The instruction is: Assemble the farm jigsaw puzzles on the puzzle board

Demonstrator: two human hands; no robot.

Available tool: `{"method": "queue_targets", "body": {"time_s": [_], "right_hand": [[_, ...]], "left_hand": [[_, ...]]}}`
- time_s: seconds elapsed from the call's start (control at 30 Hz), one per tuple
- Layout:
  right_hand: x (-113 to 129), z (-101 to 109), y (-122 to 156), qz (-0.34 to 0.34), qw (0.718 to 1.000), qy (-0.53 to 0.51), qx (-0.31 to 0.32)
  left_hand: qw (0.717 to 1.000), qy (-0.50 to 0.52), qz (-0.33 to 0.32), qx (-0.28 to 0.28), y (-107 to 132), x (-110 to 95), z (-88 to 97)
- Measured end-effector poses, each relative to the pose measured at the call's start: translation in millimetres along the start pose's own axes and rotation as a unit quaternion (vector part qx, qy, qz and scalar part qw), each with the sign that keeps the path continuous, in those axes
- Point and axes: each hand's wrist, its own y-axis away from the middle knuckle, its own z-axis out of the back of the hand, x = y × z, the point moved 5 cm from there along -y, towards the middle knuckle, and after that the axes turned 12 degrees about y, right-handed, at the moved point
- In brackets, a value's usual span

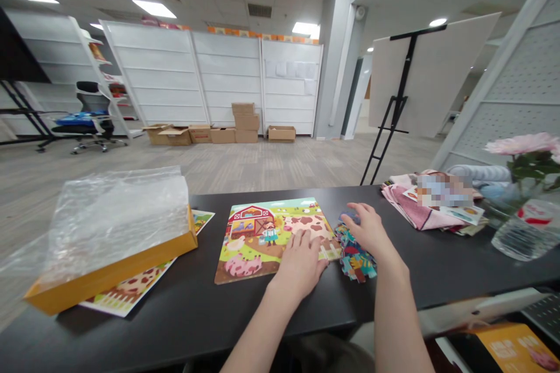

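Note:
A farm-scene jigsaw puzzle board (262,233) lies flat on the black table (196,315), showing a red barn, a cow and pigs. My left hand (301,262) rests flat on its lower right part, fingers stretched out. My right hand (366,227) lies on a heap of loose colourful puzzle pieces (355,256) just right of the board, fingers curled down over the heap. What the fingertips touch underneath is hidden.
At the left stands a yellow box lid (109,274) with a clear plastic bag (118,215) on it, over a printed sheet (131,291). Folded pink cloth (420,210) and a glass vase with pink flowers (525,227) stand at the right. An easel (394,111) stands behind the table.

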Motion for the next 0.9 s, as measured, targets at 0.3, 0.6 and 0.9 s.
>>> {"method": "queue_targets", "body": {"time_s": [0.3,0.6,0.9], "right_hand": [[26,22,15,0.067,0.997,-0.026,0.036],[59,28,23,0.085,0.99,-0.071,0.091],[104,-15,25,0.08,0.984,0.0,0.162]], "left_hand": [[0.997,-0.081,0.001,0.02,3,8,2.6],[0.993,-0.116,-0.01,0.014,27,19,10.9],[0.999,0.018,-0.029,-0.015,48,41,44.1]]}}
